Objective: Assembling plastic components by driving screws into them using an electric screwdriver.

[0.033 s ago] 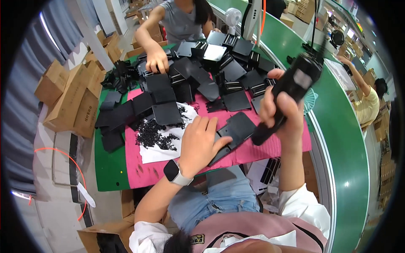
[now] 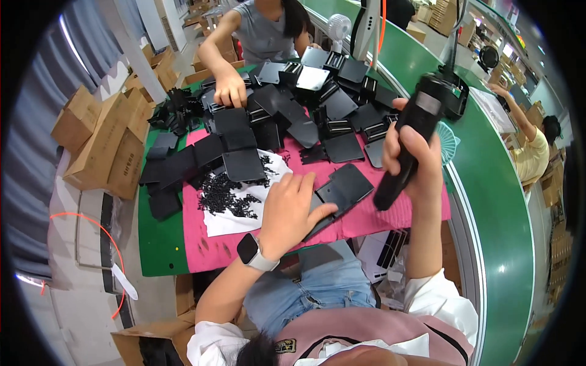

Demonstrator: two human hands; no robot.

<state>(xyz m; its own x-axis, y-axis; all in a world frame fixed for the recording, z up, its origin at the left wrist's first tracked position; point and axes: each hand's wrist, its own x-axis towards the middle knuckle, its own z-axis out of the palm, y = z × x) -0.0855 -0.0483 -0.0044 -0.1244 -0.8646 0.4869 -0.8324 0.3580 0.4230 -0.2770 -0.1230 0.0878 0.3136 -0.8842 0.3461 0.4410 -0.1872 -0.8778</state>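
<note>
In my right hand (image 2: 415, 155) is a black electric screwdriver (image 2: 408, 146), raised over the right side of the pink mat and tilted, its thicker end up and to the right. My left hand (image 2: 292, 204) lies with fingers stretched out at the left edge of a flat black plastic part (image 2: 345, 188), the thumb resting on top of it. Part of that piece is hidden under the hand. Beside my left fingers, many small black screws (image 2: 226, 196) are heaped on a white cloth (image 2: 221, 229).
A pile of black plates and brackets (image 2: 339, 104) covers the far half of the table, with black plates (image 2: 177, 165) at left. Across from me, a co-worker's hand (image 2: 230, 90) touches the pile. A small white fan (image 2: 337, 29) stands behind. The pink mat (image 2: 390, 216) covers the near side.
My right hand has shifted slightly right, and the screwdriver stands a little steeper. My left hand and the part under it are nearly unmoved. The co-worker's fingers have moved slightly.
</note>
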